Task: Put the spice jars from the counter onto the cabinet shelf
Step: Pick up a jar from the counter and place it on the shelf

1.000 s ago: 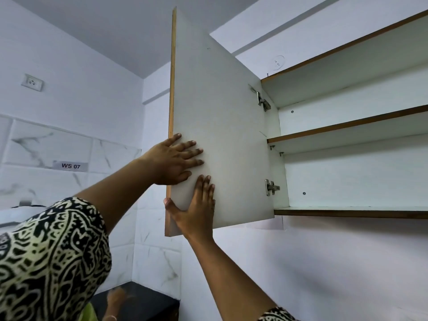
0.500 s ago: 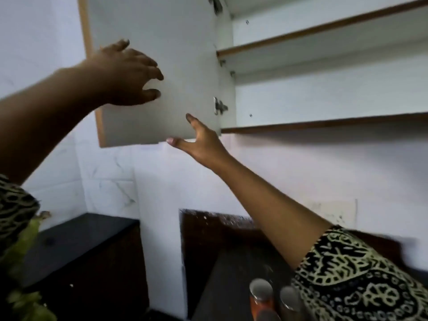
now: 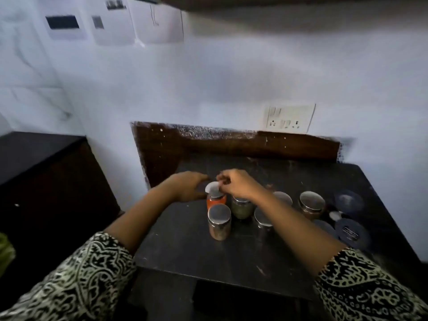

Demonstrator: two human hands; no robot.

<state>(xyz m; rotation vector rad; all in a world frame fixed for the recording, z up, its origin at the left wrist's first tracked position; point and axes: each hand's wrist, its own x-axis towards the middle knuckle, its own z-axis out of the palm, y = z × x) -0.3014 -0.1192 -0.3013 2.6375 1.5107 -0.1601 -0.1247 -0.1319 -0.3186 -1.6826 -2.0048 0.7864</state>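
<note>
A person's right hand (image 3: 238, 184) is pinching the steel lid of an orange-filled spice jar (image 3: 215, 201), fingers curled over its rim. The left hand (image 3: 187, 186) is lying against the jar's left side, and the blur is hiding whether it grips. The jar is standing mid-counter (image 3: 185, 251), toward the back edge. A brown-filled jar (image 3: 219, 223) is sitting just in front and a green-filled jar (image 3: 242, 207) just to its right. Another steel-lidded jar (image 3: 311, 205) is standing toward the right edge, beside dark round tubs (image 3: 352, 231).
</note>
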